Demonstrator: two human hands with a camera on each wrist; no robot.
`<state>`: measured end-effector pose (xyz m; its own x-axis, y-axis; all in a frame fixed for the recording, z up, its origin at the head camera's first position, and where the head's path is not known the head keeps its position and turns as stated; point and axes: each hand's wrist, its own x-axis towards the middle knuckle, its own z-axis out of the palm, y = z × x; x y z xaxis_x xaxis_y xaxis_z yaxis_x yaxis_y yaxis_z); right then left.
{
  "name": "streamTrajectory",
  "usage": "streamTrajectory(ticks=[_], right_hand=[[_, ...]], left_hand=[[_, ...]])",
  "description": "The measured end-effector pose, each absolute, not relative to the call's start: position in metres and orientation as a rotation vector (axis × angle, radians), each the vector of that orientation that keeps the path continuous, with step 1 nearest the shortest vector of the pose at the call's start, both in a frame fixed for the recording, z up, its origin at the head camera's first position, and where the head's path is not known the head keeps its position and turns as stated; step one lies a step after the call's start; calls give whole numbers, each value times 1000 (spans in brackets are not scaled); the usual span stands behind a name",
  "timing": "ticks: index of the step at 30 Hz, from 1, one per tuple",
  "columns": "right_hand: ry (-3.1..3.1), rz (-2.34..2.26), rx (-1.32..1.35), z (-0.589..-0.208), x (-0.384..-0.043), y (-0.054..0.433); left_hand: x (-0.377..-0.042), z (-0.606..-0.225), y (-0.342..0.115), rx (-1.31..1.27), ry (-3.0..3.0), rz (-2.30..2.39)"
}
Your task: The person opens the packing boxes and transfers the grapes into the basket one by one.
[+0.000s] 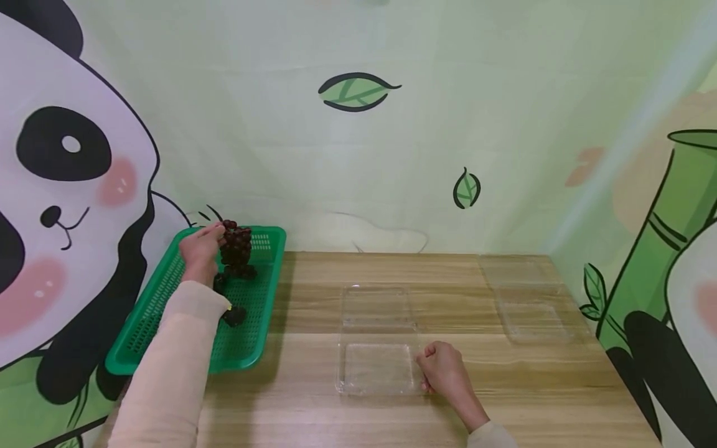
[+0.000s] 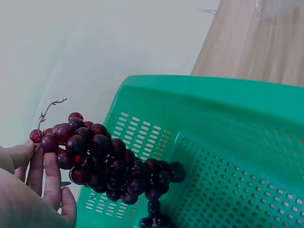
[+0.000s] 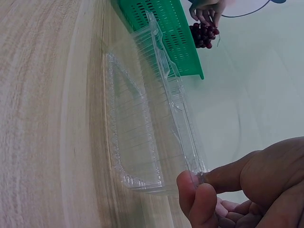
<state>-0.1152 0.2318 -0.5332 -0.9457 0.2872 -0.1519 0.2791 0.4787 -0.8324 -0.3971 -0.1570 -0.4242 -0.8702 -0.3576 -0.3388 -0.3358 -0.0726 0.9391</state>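
Note:
A bunch of dark red grapes (image 2: 109, 161) hangs from my left hand (image 1: 200, 250), whose thumb and fingertips pinch it at the stem end. In the head view the bunch (image 1: 236, 246) is over the far part of a green basket (image 1: 271, 298). Other dark grapes (image 1: 234, 315) lie inside, partly hidden by the left sleeve. My right hand (image 1: 445, 372) pinches the right rim of a clear plastic clamshell box (image 1: 378, 367). That box lies on the table with its lid folded back, and the right wrist view shows thumb and fingers at its edge (image 3: 192, 164).
A second clear plastic box (image 1: 532, 320) lies with its lid back at the right of the wooden table (image 1: 454, 298). Behind the table stands a pale green wall (image 1: 392, 143) printed with pandas, leaves and bamboo.

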Motion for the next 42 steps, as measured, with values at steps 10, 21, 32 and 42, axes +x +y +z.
streamTrajectory(ticks=[10, 21, 32, 42], right_hand=[[-2692, 1510, -513, -534, -115, 230], [-2703, 1485, -501, -533, -115, 231], [-2716, 1479, -517, -531, -116, 231], [-2710, 1492, -519, -531, -116, 230]], left_hand=[[-392, -424, -152, 804, -1852, -2347], [-386, -432, -155, 878, -1885, -2340], [-380, -439, -159, 846, -2036, -2247], [-379, -447, -163, 742, -2333, -1997]])
